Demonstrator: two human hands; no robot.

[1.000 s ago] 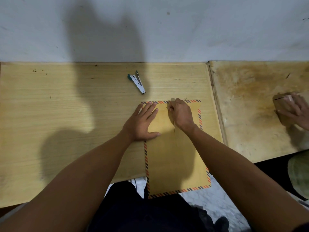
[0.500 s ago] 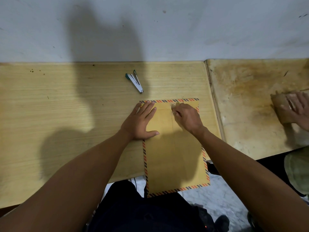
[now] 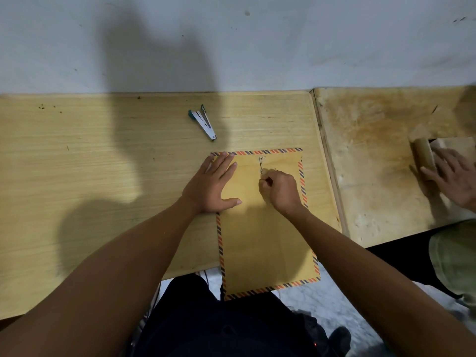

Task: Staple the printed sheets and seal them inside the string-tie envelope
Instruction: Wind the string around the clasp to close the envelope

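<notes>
A brown string-tie envelope (image 3: 262, 243) with a striped orange-and-dark border lies on the wooden table (image 3: 103, 176), its near end hanging over the table's front edge. My left hand (image 3: 212, 185) rests flat on its upper left corner, fingers straight. My right hand (image 3: 280, 188) is curled just below the two closure buttons (image 3: 261, 164) and pinches the thin string that runs between them. The flap is folded down. The printed sheets are not visible. A teal and white stapler (image 3: 202, 121) lies on the table beyond the envelope.
A white wall rises behind the table. To the right is a second, stained wooden surface (image 3: 373, 163), where another person's hand (image 3: 456, 179) rests on a cardboard roll (image 3: 423, 154). My dark-clothed lap is below the table edge.
My right hand has drawn back toward me from the envelope's top edge, uncovering the two buttons and the string. My left hand has stayed in place. The other person's hand shifted on the roll.
</notes>
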